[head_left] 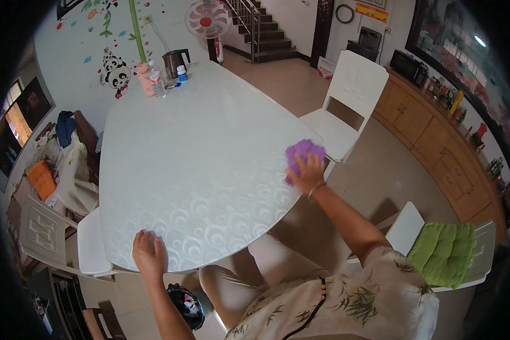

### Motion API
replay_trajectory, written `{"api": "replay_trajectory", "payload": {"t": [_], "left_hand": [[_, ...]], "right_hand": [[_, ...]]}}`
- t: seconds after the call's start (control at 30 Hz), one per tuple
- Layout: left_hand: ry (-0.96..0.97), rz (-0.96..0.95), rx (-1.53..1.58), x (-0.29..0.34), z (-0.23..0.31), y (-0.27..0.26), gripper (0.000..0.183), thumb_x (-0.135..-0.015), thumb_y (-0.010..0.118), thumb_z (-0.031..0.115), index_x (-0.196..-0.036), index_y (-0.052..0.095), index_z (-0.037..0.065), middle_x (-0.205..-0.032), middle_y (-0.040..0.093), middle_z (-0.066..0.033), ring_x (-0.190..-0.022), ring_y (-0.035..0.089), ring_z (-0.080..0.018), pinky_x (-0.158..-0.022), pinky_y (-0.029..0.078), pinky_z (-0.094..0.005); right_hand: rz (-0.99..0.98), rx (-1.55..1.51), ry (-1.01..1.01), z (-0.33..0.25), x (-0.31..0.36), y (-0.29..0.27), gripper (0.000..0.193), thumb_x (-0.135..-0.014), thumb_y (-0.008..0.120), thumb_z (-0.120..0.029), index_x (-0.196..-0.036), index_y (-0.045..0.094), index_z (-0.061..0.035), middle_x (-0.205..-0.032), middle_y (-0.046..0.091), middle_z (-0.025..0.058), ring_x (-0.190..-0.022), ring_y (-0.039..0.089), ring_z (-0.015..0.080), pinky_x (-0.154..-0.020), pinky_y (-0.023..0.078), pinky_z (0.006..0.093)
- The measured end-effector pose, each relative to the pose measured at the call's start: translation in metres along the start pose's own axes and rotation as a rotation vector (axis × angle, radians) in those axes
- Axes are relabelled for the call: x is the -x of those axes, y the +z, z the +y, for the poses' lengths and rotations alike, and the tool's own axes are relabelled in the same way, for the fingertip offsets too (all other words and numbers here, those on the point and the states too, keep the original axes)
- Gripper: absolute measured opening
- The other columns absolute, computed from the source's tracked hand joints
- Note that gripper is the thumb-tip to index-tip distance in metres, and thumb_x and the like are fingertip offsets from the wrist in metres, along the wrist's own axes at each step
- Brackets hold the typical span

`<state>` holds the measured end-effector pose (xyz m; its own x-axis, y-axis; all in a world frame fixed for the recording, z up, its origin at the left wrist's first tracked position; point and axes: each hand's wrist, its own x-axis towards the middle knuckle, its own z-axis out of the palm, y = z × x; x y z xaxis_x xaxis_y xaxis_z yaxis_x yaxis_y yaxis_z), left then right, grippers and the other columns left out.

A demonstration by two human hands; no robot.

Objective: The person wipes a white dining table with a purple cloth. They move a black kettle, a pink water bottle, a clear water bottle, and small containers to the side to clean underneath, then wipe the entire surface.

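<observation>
A purple cloth lies bunched on the right edge of the white table. My right hand is on top of it, arm stretched out, fingers pressing into the cloth. My left hand rests at the table's near left edge with its fingers extended and nothing in it. Under the near part of the tabletop runs a pattern of pale swirls.
At the table's far end stand a kettle, a clear plastic bottle, a pink bottle and a small blue-and-white bottle. White chairs flank the table. A bin stands below its near edge.
</observation>
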<state>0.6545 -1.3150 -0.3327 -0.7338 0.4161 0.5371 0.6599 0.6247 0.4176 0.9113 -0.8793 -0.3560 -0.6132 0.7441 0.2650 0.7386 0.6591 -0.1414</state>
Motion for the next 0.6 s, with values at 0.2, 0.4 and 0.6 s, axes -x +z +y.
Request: {"api": "replay_trajectory", "payload": {"t": [0.2,0.4,0.6], "left_hand": [[-0.005,-0.007,0.020,0.000,0.003,0.000,0.027,-0.080,0.067,0.011,-0.103,0.066,-0.005,-0.118,0.062,-0.0265,-0.111,0.058,-0.0421,-0.097,0.046,-0.0455],[-0.065,0.020,0.112,-0.006,-0.001,0.004,0.025,-0.080,0.067,0.010,-0.100,0.067,-0.004,-0.116,0.063,-0.0238,-0.110,0.059,-0.0394,-0.096,0.047,-0.0445],[-0.016,0.040,0.031,0.000,-0.006,0.002,0.025,-0.078,0.069,0.011,-0.100,0.068,-0.003,-0.115,0.064,-0.0231,-0.109,0.061,-0.0384,-0.096,0.047,-0.0449]], "right_hand": [[0.047,-0.045,-0.192,0.033,-0.017,0.017,0.068,-0.087,0.052,-0.060,-0.146,0.039,-0.0280,-0.147,0.038,0.0207,-0.136,0.030,0.0447,-0.112,0.014,0.0621],[-0.400,0.038,0.099,0.036,-0.129,-0.021,0.079,-0.088,0.037,-0.071,-0.154,0.019,-0.0332,-0.160,0.012,0.0173,-0.147,0.008,0.0426,-0.117,0.006,0.0564],[-0.507,0.100,-0.296,-0.037,-0.086,-0.025,0.080,-0.087,0.034,-0.074,-0.154,0.014,-0.0356,-0.162,0.005,0.0136,-0.147,0.004,0.0425,-0.116,0.002,0.0569]]}}
